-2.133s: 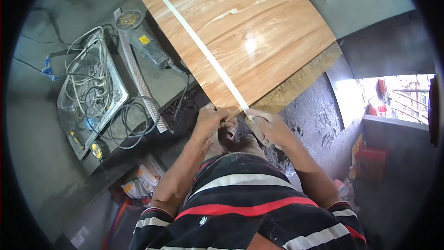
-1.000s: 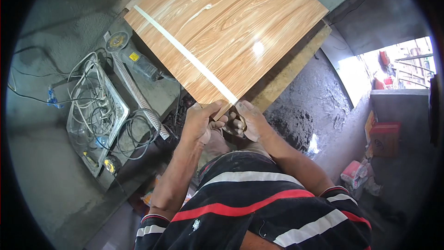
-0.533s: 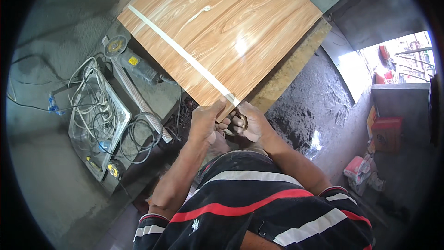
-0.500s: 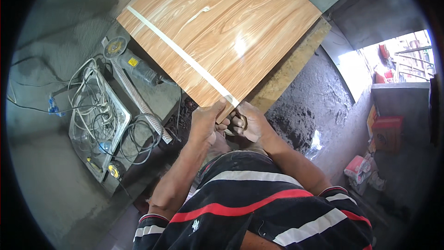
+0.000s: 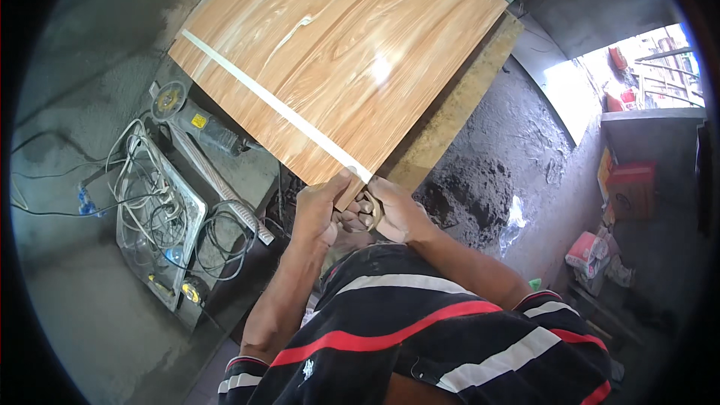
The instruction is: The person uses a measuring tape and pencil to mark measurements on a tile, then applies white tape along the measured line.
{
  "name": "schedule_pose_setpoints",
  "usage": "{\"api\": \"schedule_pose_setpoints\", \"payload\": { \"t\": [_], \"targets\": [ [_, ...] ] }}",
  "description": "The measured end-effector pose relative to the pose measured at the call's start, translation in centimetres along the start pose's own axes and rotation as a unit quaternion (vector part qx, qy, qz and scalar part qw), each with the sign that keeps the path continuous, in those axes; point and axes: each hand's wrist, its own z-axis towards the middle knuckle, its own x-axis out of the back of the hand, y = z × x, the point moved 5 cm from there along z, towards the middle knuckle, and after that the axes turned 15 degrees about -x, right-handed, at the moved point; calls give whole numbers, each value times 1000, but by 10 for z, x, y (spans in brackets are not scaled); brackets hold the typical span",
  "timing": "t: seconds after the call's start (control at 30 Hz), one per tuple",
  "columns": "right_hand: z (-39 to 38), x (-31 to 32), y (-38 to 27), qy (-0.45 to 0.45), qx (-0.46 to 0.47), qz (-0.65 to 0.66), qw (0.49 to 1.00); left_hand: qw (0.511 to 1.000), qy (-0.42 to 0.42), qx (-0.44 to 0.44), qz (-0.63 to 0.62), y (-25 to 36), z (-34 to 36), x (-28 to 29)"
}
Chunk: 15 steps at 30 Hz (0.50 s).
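Landmark: the wood-grain panel [image 5: 337, 60], glossy, tilted across the upper middle of the view, one corner pointing down to you. A narrow white strip [image 5: 276, 106] runs straight over it, roughly along its lower-left edge, and ends at that near corner.

Your left hand [image 5: 319, 208] is at the near corner, on its left side – thumb on top beside the strip's end, other fingers curled below; it grips the panel there. Your right hand [image 5: 396, 211] is just beside it, right of the same corner. Its fingers are bent around a tan ring [image 5: 377, 214], and its thumb lies by the strip's end; whether that thumb presses on the strip, you cannot tell.

Along the panel's lower-right edge a tan board [image 5: 455, 109] shows, lower than the panel's face. Left of the panel, near its edge: an angle grinder [image 5: 214, 133] with a yellow label. Farther left of the panel: a long pale bar [image 5: 223, 186], then a battered tray [image 5: 200, 210] with tangled pale cables [image 5: 172, 208]. A yellow-and-black tape measure [image 5: 193, 291] lies by the tray's near end.

Right of the panel, well apart – a reddish-brown box [image 5: 631, 191] and a pink-and-white package [image 5: 586, 252].
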Motion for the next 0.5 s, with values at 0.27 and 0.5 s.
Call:
{"api": "schedule_pose_setpoints", "payload": {
  "t": [0.27, 0.5],
  "targets": [
    [-1, 15, -14, 40, 24, -79, 996, 1000, 10, -5, -1, -1, 2, 1],
    [19, 11, 6, 164, -37, -11, 986, 1000, 3, -10, -20, 3, -5, -9]
  ]
}}
